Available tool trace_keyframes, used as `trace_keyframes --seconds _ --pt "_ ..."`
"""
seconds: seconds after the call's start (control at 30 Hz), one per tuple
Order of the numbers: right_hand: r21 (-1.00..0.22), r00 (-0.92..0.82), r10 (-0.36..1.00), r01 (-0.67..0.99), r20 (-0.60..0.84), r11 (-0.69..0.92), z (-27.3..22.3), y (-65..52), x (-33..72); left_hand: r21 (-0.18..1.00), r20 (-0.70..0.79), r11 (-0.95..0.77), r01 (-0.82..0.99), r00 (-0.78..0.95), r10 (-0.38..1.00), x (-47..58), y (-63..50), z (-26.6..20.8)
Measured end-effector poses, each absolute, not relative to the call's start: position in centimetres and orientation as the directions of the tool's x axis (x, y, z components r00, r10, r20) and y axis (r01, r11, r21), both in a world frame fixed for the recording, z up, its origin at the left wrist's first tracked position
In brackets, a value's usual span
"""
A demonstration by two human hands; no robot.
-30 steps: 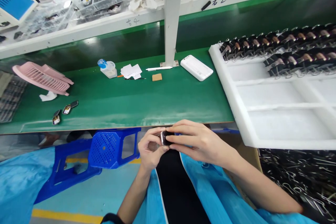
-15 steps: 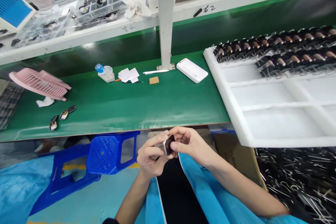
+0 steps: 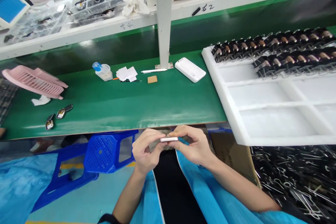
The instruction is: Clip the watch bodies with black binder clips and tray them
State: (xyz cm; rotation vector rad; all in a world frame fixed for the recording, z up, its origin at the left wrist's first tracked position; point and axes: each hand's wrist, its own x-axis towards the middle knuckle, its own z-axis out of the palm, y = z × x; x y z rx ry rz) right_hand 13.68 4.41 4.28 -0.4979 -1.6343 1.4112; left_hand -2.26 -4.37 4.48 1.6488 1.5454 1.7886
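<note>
A small watch case [image 3: 169, 139] is held edge-on between both hands, in front of the bench edge. Its pale rim faces me; the dark face is turned out of sight. My left hand [image 3: 147, 149] pinches one end between thumb and fingers. The other end is gripped by my right hand [image 3: 193, 144], thumb below and fingers above. On the bench to the left lie two opened watch cases [image 3: 61, 113] with their dark covers folded out beside them.
A white foam tray [image 3: 237, 119] with rows of clipped pieces [image 3: 288, 59] stands right, above a heap of black binder clips [image 3: 294, 182]. A power bank [image 3: 190, 70], paper slips [image 3: 126, 74], bottle [image 3: 103, 72] and pink basket [image 3: 34, 81] line the bench. A blue stool [image 3: 101, 152] stands below.
The watch case has been tipped from showing its dark face to lying edge-on. My right fingers have shifted onto its right end, and the view has moved slightly.
</note>
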Motion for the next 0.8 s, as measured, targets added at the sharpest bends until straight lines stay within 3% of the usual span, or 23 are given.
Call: trace_keyframes --seconds 0.33,0.63,0.73,0.8 --pt "-0.901 -0.534 0.725 -0.264 0.434 0.345 4.5 4.9 13.8 0.804 0.566 -0.404 0.437 -0.351 0.746 -2.0 -4.6 4.1" --pt "-0.946 -0.559 0.767 -0.120 0.315 0.301 4.7 4.5 13.9 0.837 0.528 -0.393 0.381 -0.367 0.766 -2.0 -4.3 3.6" --pt "-0.961 -0.543 0.804 -0.019 0.242 0.276 4.5 4.1 14.1 0.894 0.435 -0.326 0.307 -0.420 0.797 -1.9 -4.4 2.9" --pt "-0.954 -0.510 0.825 0.029 0.242 0.298 3.7 4.4 14.6 0.963 0.255 -0.176 0.206 -0.472 0.844 -1.6 -4.1 2.1"
